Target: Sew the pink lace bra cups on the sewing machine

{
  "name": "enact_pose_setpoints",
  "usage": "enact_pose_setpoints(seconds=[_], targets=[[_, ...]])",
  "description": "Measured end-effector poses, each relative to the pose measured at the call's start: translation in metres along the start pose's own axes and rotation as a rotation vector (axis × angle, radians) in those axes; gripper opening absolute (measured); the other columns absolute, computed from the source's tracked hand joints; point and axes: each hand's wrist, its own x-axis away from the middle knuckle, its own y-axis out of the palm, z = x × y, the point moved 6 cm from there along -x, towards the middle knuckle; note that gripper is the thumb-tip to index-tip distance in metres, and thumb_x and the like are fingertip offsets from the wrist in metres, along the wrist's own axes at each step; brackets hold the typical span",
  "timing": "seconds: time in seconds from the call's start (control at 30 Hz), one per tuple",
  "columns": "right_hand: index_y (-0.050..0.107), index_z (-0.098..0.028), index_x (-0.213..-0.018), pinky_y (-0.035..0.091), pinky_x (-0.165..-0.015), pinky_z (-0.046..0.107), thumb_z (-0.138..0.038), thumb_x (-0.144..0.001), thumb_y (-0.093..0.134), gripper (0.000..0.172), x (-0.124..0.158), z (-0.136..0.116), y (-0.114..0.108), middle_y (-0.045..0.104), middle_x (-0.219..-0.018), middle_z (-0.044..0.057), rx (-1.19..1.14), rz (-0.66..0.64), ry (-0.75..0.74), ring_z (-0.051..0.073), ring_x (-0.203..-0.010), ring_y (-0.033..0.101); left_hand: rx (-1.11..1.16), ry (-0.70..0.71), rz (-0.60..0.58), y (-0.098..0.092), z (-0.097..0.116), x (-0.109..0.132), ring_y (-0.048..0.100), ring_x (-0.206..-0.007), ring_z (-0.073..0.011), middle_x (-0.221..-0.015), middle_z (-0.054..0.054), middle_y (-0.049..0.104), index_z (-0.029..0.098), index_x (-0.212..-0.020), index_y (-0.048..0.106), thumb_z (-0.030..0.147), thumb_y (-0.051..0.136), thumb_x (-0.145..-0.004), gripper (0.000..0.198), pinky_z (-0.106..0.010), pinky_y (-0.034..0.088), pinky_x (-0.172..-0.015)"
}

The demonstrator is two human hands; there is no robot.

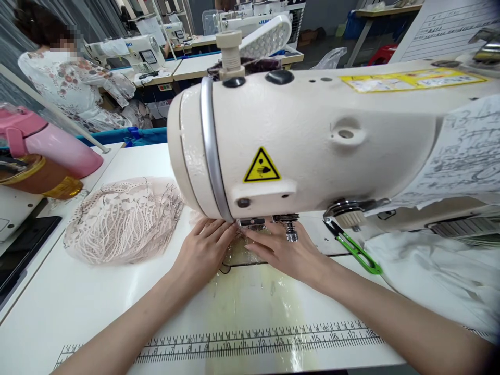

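Note:
A cream sewing machine head [312, 140] fills the middle of the view. Under its needle end, my left hand [203, 249] and my right hand [282, 252] lie side by side with fingers stretched flat toward the presser foot [252, 223]. They press on a small pale, partly see-through piece [238, 252] on the machine bed; most of it is hidden by the fingers and the machine head. A pile of pink lace pieces [123, 221] rests on the table just left of my left hand.
Green thread snips [357, 250] lie right of my right hand. White cloth [433, 271] is heaped at the right. A pink bottle [50, 146] and a brown jar stand far left. A printed ruler [253, 341] runs along the table front. Another person sits at a machine behind.

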Motion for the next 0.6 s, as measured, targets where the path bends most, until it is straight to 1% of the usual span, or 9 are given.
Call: enact_pose_setpoints(seconds=[0.13, 0.27, 0.43, 0.53, 0.6], targets=[[0.043, -0.036, -0.141, 0.052, -0.068, 0.04, -0.043, -0.102, 0.027, 0.043, 0.0, 0.0, 0.001, 0.071, -0.113, 0.004, 0.042, -0.051, 0.001, 0.024, -0.089, 0.067, -0.01, -0.004, -0.003, 0.0, 0.001, 0.0, 0.066, -0.092, -0.0235, -0.102, -0.009, 0.072, 0.008, -0.111, 0.062, 0.01, 0.045, -0.092, 0.026, -0.04, 0.046, -0.086], [0.043, -0.035, -0.141, 0.052, -0.066, 0.04, -0.037, -0.102, 0.023, 0.044, -0.001, -0.001, -0.006, 0.069, -0.118, 0.004, 0.1, -0.1, -0.006, 0.024, -0.089, 0.066, -0.02, -0.007, -0.008, -0.001, 0.003, -0.001, 0.065, -0.091, -0.0243, -0.1, -0.009, 0.072, 0.009, -0.111, 0.063, 0.011, 0.045, -0.091, 0.027, -0.041, 0.046, -0.086], [0.047, -0.035, -0.138, 0.051, -0.065, 0.034, -0.027, -0.102, 0.025, 0.044, -0.002, -0.004, -0.018, 0.06, -0.133, 0.003, 0.17, -0.054, -0.07, 0.02, -0.092, 0.066, -0.035, -0.011, -0.013, -0.001, 0.004, -0.001, 0.065, -0.092, -0.0242, -0.103, -0.009, 0.072, 0.011, -0.117, 0.061, 0.013, 0.046, -0.091, 0.031, -0.042, 0.045, -0.089], [0.052, -0.034, -0.135, 0.052, -0.062, 0.035, -0.033, -0.102, 0.026, 0.042, -0.003, -0.004, -0.019, 0.059, -0.135, 0.003, 0.205, -0.021, -0.068, 0.021, -0.091, 0.067, -0.035, 0.003, -0.013, -0.001, 0.005, -0.001, 0.065, -0.093, -0.0236, -0.105, -0.008, 0.071, 0.013, -0.121, 0.06, 0.016, 0.045, -0.093, 0.032, -0.042, 0.044, -0.09], [0.055, -0.033, -0.132, 0.053, -0.062, 0.035, -0.039, -0.101, 0.031, 0.039, -0.004, -0.004, -0.018, 0.06, -0.133, 0.003, 0.188, -0.001, -0.056, 0.021, -0.09, 0.067, -0.039, 0.007, -0.009, -0.002, 0.005, -0.001, 0.065, -0.091, -0.0234, -0.102, -0.008, 0.071, 0.013, -0.123, 0.059, 0.017, 0.044, -0.094, 0.033, -0.041, 0.045, -0.089]])
